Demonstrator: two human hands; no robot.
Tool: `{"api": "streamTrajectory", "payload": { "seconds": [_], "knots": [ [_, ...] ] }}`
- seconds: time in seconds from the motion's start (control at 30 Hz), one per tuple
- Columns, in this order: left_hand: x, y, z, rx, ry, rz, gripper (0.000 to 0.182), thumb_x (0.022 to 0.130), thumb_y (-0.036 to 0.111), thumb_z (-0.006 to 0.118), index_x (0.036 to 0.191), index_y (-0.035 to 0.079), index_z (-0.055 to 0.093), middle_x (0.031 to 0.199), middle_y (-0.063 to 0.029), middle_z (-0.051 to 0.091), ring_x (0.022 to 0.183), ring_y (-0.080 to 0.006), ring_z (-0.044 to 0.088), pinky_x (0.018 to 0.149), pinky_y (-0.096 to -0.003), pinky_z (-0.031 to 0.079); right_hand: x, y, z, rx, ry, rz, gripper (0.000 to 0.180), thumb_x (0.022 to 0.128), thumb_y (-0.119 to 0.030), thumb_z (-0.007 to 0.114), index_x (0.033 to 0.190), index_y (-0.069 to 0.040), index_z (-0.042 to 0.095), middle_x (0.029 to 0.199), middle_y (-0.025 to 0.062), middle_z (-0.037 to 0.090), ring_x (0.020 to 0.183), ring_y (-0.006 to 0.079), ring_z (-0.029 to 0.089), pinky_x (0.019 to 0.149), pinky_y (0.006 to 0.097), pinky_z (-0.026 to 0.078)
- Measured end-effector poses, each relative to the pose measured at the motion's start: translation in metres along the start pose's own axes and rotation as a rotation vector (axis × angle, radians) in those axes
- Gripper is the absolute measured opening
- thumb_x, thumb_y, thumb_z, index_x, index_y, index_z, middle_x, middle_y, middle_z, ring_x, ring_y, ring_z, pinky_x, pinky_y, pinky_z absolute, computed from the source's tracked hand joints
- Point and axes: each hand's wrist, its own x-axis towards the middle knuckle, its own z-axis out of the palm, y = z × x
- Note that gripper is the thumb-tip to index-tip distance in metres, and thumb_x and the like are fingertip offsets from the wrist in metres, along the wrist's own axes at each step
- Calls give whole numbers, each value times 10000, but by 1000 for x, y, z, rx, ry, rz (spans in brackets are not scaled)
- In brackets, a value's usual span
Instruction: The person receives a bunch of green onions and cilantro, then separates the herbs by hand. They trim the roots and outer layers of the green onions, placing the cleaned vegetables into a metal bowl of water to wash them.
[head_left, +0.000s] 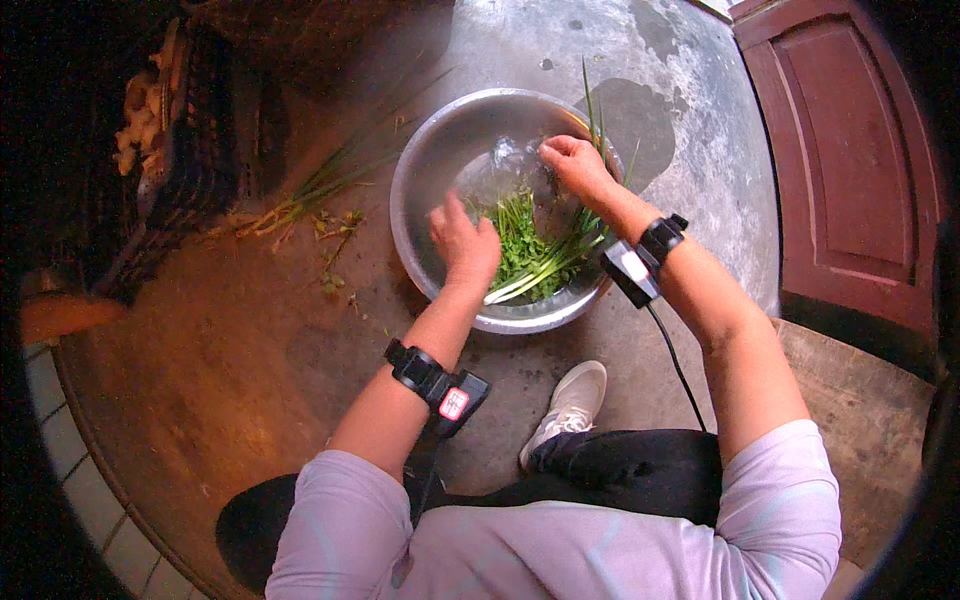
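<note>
A round metal basin stands on the floor before me with some water in it. Leafy green herbs lie in its lower middle, and green onions curve along the near right side. Over the basin's left part is my left hand, slightly blurred, fingers apart, with nothing visible in it. My right hand is above the right part, thumb and fingertips close together; whether something small is between them cannot be made out. Long green leaves rise past the rim behind it.
More green onions and leafy scraps lie on the floor left of the basin. A dark red wooden door is at the right, a wooden board below it. My shoe is near the basin. A cable hangs from the right wrist device.
</note>
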Motion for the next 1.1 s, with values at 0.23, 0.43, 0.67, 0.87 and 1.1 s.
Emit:
{"api": "streamTrajectory", "payload": {
  "seconds": [0.23, 0.43, 0.67, 0.87, 1.1],
  "knots": [
    [15, -5, 6, -917, -69, -528, 502, 880, 350, 416, 1283, 63, 332, 1306, -137, 339, 1181, -299, 351, 968, -422, 294, -16, 14, 46, 108, -226, -407, 346, 845, -242, 495, 1124, -36, 499, 1040, 78, 557, 934, 191, 518, 794, 341, 421],
    [15, -1, 15, -1596, -273, -700, 499, 898, 430, 377, 1197, 34, 430, 1163, -105, 487, 1063, -248, 472, 906, -355, 378, -81, -41, 86, 765, -308, 56, 371, 903, -229, 396, 1191, -11, 481, 1163, 116, 533, 1048, 213, 496, 904, 307, 369],
    [-25, 42, 9, -1720, -464, -466, 570, 916, 457, 287, 1335, 71, 279, 1361, -69, 327, 1250, -204, 304, 1042, -343, 218, -64, -38, 78, 276, -23, -20, 606, 913, -449, 278, 1337, -17, 261, 1402, 166, 229, 1300, 229, 205, 1045, 295, 172],
    [-10, 33, -8, -1548, -257, -556, 625, 875, 528, 344, 1302, 73, 312, 1318, -71, 331, 1209, -213, 304, 1029, -340, 208, -104, -64, 79, 284, -277, -139, 596, 932, -403, 194, 1336, 35, 185, 1387, 234, 190, 1302, 338, 165, 1071, 347, 115],
    [-20, 43, 6, -1616, -443, -414, 538, 932, 442, 226, 1330, 85, 289, 1371, -56, 307, 1260, -190, 276, 1048, -322, 187, -44, -16, 77, -124, -107, -436, 480, 926, -304, 292, 1239, 48, 379, 1300, 236, 359, 1231, 352, 309, 1035, 368, 232]
  ]
}}
